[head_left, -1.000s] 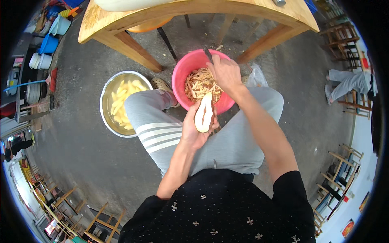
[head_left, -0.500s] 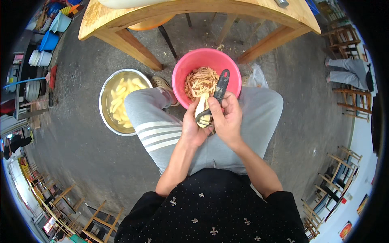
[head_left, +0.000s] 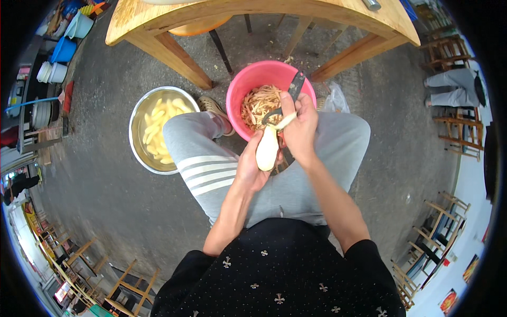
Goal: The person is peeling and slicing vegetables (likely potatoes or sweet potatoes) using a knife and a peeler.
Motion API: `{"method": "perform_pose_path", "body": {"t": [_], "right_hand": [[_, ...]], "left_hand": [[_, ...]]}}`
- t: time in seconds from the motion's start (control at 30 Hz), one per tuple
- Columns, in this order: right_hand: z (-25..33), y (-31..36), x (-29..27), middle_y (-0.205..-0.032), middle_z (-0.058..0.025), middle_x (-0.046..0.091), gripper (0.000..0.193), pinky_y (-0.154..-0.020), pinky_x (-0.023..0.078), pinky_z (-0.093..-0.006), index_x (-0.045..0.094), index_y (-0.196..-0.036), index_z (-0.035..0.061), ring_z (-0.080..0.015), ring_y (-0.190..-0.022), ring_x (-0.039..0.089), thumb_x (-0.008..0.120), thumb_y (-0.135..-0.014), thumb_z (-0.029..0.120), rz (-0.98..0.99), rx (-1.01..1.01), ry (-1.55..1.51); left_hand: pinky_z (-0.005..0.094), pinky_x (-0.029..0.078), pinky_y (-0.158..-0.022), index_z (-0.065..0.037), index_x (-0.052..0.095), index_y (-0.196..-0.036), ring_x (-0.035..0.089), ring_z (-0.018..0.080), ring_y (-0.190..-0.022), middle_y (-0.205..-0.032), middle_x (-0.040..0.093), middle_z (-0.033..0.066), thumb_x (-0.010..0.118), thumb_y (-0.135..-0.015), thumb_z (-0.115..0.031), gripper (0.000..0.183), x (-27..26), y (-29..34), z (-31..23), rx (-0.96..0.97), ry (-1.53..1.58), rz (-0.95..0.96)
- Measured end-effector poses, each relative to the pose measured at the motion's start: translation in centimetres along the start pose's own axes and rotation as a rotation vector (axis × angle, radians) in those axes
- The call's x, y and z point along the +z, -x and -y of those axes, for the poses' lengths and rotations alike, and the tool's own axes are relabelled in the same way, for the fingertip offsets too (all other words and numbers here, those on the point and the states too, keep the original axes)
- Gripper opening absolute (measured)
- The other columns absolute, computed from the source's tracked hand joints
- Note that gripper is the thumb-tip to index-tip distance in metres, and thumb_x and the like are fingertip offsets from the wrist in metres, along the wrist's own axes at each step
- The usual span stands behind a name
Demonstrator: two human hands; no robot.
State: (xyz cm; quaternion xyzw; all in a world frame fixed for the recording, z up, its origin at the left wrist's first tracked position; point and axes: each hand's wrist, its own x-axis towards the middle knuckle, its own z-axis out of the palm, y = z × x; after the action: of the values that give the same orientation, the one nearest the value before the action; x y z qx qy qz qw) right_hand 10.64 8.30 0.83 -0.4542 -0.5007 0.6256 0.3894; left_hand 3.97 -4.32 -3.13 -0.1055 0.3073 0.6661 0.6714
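My left hand (head_left: 249,165) is wrapped around a pale, elongated potato (head_left: 268,152) whose visible side is peeled. A black-handled peeler (head_left: 297,84) is gripped in my right hand (head_left: 302,129), its blade end just past the potato's far tip. A pale strip of peel (head_left: 286,122) hangs by the blade, against my right fingers. Both hands are between my knees, at the near edge of a pink basin (head_left: 269,67). Brown and pale peelings (head_left: 260,104) lie heaped in that basin.
Left of my knee, a steel bowl (head_left: 138,159) holds several peeled potatoes (head_left: 156,127) in liquid. A wooden table (head_left: 227,15) stands ahead, with a stool (head_left: 200,26) beneath it. A clear plastic bag (head_left: 336,99) sits right of the basin. Another person's grey-trousered legs (head_left: 449,89) show far right.
My right hand and the peeler have moved away from me, off the potato's near end to beyond its far tip. A peel strip now shows at the blade. My left hand stays nearly in place.
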Motion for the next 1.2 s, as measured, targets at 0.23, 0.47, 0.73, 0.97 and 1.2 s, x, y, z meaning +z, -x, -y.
{"method": "perform_pose_path", "body": {"t": [0.23,0.47,0.73,0.97,1.2], "right_hand": [[-5.6,-7.2,-2.4,-0.069,-0.0042,0.063,0.03,-0.064,0.047,-0.032,0.062,-0.109,0.0021,-0.0128,-0.062,0.06,0.074,-0.103,0.03,-0.012,-0.31,0.336],[-4.1,-9.4,-4.2,-0.071,-0.0112,0.07,0.022,-0.09,0.048,-0.0443,0.06,-0.101,0.0069,-0.0308,-0.072,0.071,0.07,-0.101,0.027,0.157,-0.878,1.345],[0.9,0.0,-4.4,-0.082,-0.0049,0.071,0.019,-0.078,0.054,-0.0293,0.06,-0.111,0.0003,-0.0106,-0.075,0.067,0.065,-0.108,0.018,0.046,-0.053,0.139],[1.2,5.3,-2.8,-0.102,-0.01,0.072,0.025,-0.072,0.057,-0.024,0.052,-0.126,-0.0028,-0.0095,-0.088,0.07,0.066,-0.107,0.006,0.195,-0.08,-0.24],[-0.3,5.6,-2.5,-0.092,-0.0084,0.073,0.025,-0.064,0.055,-0.0237,0.055,-0.12,-0.0031,-0.0074,-0.076,0.068,0.071,-0.103,0.004,0.223,-0.111,-0.062]], "left_hand": [[0.0311,0.048,-0.064,-0.003,0.062,-0.129,0.063,0.0199,-0.075,-0.102,0.067,0.0103,0.042,-0.114,-0.044,0.048,1.9,1.0,-1.3,0.017,-0.02,0.101],[0.0308,0.049,-0.063,-0.003,0.061,-0.134,0.063,0.0194,-0.077,-0.099,0.066,0.0092,0.05,-0.111,-0.047,0.051,2.4,1.1,-1.5,-0.104,0.209,0.124],[0.0298,0.052,-0.064,-0.004,0.062,-0.132,0.064,0.0194,-0.078,-0.099,0.068,0.0092,0.055,-0.11,-0.04,0.043,0.9,-0.4,-0.8,-0.053,0.305,0.014],[0.0338,0.061,-0.074,-0.004,0.067,-0.122,0.072,0.0196,-0.087,-0.101,0.074,0.0093,0.051,-0.112,-0.033,0.035,1.3,-0.8,0.3,-0.035,0.272,-0.006],[0.0365,0.066,-0.085,-0.003,0.067,-0.122,0.076,0.0229,-0.095,-0.104,0.075,0.0118,0.051,-0.113,-0.032,0.034,3.0,0.3,-0.1,-0.089,0.227,0.001]]}}
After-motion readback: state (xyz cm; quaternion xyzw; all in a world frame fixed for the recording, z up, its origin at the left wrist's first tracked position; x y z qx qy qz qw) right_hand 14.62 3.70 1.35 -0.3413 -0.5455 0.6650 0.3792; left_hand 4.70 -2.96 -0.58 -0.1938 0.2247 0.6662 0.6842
